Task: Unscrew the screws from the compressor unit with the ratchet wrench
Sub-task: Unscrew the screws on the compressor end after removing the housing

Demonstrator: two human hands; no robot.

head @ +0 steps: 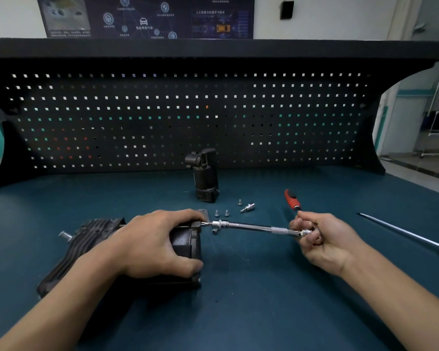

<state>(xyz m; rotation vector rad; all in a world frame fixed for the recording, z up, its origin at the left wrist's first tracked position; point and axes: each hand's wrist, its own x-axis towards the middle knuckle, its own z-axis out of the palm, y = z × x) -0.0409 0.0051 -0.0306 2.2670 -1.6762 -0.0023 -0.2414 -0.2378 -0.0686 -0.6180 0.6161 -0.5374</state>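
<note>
The dark ribbed compressor unit [86, 247] lies on its side on the blue bench. My left hand [157, 245] grips its right end, fingers over the top and thumb below. A chrome extension bar with a socket [251, 226] runs level from the unit's upper right corner to my right hand [322, 240], which pinches the ratchet wrench head. The wrench's red and black handle [292, 200] sticks up behind that hand. Three loose screws [226, 212] stand on the bench just beyond the bar.
A black cylindrical part [205, 177] stands upright behind the screws. A spare chrome bit [248, 207] lies beside them. A long screwdriver [401, 233] lies at the right, and a black pegboard [188, 117] closes off the back of the bench.
</note>
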